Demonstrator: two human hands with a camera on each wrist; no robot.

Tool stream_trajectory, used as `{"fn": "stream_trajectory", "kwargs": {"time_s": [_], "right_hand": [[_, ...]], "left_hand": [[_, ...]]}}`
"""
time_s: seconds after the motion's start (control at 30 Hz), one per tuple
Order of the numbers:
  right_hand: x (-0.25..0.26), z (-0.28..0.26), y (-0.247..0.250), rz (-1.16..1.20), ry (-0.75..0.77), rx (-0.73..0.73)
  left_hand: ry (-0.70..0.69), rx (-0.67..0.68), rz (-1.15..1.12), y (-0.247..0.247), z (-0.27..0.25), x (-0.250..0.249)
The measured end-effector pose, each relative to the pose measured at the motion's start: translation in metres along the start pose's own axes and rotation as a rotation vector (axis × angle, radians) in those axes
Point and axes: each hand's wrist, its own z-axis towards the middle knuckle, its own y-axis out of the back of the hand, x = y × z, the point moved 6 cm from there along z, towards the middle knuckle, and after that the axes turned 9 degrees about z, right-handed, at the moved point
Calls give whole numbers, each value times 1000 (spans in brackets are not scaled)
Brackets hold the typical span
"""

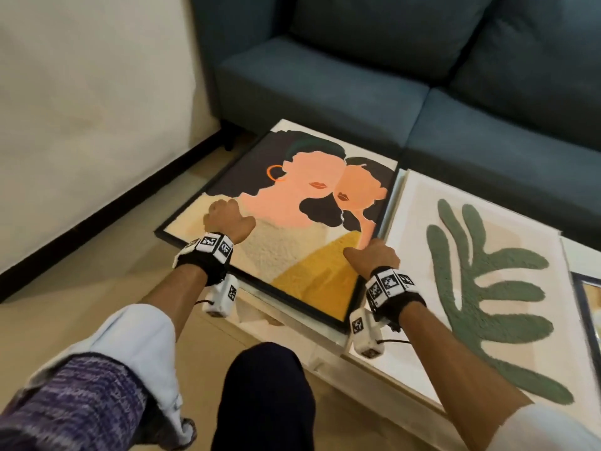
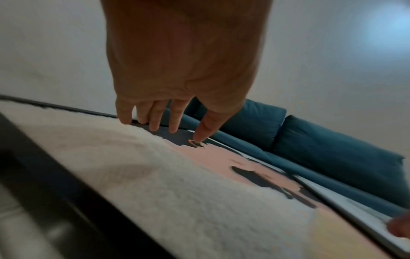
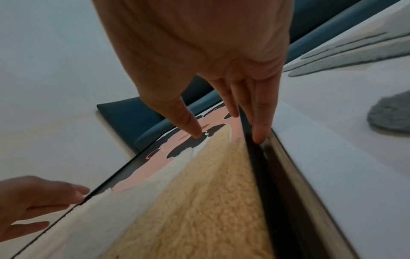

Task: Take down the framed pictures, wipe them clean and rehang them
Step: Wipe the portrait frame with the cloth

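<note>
The portrait picture (image 1: 292,222) lies face up at the left end of the low table (image 1: 328,340), its left corner overhanging the edge, just beside the leaf picture (image 1: 481,278). The left hand (image 1: 227,219) reaches over the left frame edge, fingers (image 2: 155,121) spread and slack. The right hand (image 1: 374,255) has straight fingers (image 3: 261,121) along the right frame edge, thumb on the face. No cloth shows. Judgement: handling step, lifting or settling; next needs a firm, level two-sided hold.

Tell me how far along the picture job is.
Taken down: the black-framed portrait of two faces and the white-framed green leaf picture lie on the glass table. In hand: left hand and right hand at the portrait's side edges. No cloth visible. Rehanging remains.
</note>
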Motion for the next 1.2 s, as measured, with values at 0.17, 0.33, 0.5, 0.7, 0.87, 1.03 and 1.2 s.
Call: {"fn": "stream_trajectory", "kwargs": {"time_s": [0.17,0.33,0.5,0.7,0.87,1.03,1.2], "right_hand": [[13,15,-18,-59,-55,61],[24,13,-29,33,-80,106],[22,11,-22,186,-109,45],[7,-1,-7,348,-180,4],[4,-18,-10,368,-196,65],[6,-28,-12,558,-294,173],[3,-26,9,647,-259,74]], "left_hand": [[204,-12,145,14,31,65],[230,46,45,17,54,96],[286,45,-99,45,63,118],[279,11,-153,89,64,128],[212,11,-237,122,55,113],[203,41,-362,155,36,95],[229,78,-468,159,9,92]]}}
